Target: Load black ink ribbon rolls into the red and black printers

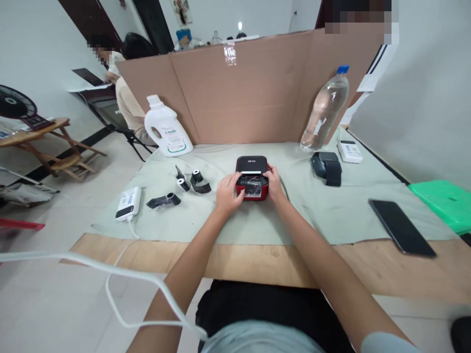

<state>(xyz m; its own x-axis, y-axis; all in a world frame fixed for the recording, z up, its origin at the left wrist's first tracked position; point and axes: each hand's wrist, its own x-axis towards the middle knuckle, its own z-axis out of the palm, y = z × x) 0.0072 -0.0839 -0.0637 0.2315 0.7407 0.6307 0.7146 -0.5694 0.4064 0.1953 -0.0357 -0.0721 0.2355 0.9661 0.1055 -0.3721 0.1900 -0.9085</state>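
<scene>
A small black-and-red boxy device (252, 165), which looks like a label printer, sits on the green cloth in front of me. Its front has a dark, shiny window with a pale strip above it. My left hand (228, 193) grips its left side, thumb at the lower front corner and fingers on top. On the opposite side, my right hand (274, 182) is closed around the edge with fingertips near the top. A cable leaves the device at the right. To the left of my left hand lie several small rolls with black strips, including one partly unwound roll (172, 198).
A white power bank (128, 203) with a cable lies at left. Behind stand a white jug (167, 130), a cardboard screen (243, 98) and a water bottle (326, 115). A black strapped device (327, 168), white box (349, 151) and phone (401, 226) lie right. People sit beyond the screen.
</scene>
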